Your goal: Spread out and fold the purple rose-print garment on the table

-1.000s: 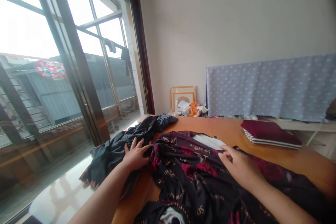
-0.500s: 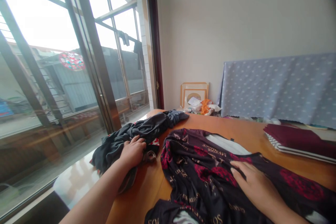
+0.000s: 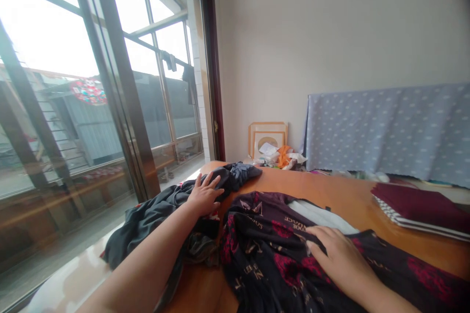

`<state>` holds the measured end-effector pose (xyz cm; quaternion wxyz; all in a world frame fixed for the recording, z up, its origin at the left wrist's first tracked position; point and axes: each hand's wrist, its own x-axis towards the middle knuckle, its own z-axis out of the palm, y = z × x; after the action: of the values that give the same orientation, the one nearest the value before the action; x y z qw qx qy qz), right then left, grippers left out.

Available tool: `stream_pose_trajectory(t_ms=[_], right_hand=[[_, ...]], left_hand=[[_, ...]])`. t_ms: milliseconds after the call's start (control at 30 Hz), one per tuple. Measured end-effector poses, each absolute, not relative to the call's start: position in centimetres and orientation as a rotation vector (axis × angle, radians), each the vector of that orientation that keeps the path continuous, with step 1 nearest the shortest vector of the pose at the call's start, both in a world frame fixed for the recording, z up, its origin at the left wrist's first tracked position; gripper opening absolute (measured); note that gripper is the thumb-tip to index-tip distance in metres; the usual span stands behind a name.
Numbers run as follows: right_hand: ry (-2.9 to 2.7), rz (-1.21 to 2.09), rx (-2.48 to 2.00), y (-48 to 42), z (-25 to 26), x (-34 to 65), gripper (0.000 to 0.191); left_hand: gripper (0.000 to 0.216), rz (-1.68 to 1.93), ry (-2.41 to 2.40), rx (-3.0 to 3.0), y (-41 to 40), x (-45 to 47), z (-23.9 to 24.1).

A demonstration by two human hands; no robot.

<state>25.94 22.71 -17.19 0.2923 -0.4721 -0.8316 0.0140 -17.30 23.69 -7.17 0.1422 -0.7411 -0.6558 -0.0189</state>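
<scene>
Bare orange wooden tabletop (image 3: 330, 194) open mid-far; stacked maroon notebooks (image 3: 418, 208) block right, crumpled dark grey garment (image 3: 161, 208) crowds left edge.

Home interior, lived-in room. Laundry is hanging outside the sliding window (image 3: 110, 107); picture frames (image 3: 267, 134) are leaning against the wall, clothes are lying across a wooden table (image 3: 341, 195).

Crumpled dark grey garment (image 3: 161, 210) at table's left edge, black rose-print garment (image 3: 279, 259) spread just beside it
</scene>
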Motion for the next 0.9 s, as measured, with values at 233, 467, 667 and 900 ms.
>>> stream_pose_trajectory(t_ms=[233,467,667,900], right_hand=[[-2.140,-0.011,-1.283,23.7,-19.6,26.4,0.036],[-2.127,0.011,-1.328,23.7,-20.0,26.7,0.037],[-2.100,0.045,-1.328,23.5,-19.8,26.6,0.036],[-2.097,0.078,-1.315,23.6,-19.9,26.5,0.033]], left_hand=[[0.043,0.002,-2.142,-1.990,27.9,-18.9,-11.0],[0.041,-0.081,-2.432,-1.684,30.3,-21.0,-12.1],[0.045,-0.244,-2.372,-1.640,33.0,-19.6,-11.0],[0.073,-0.428,-2.249,-1.937,39.9,-16.6,-11.7]])
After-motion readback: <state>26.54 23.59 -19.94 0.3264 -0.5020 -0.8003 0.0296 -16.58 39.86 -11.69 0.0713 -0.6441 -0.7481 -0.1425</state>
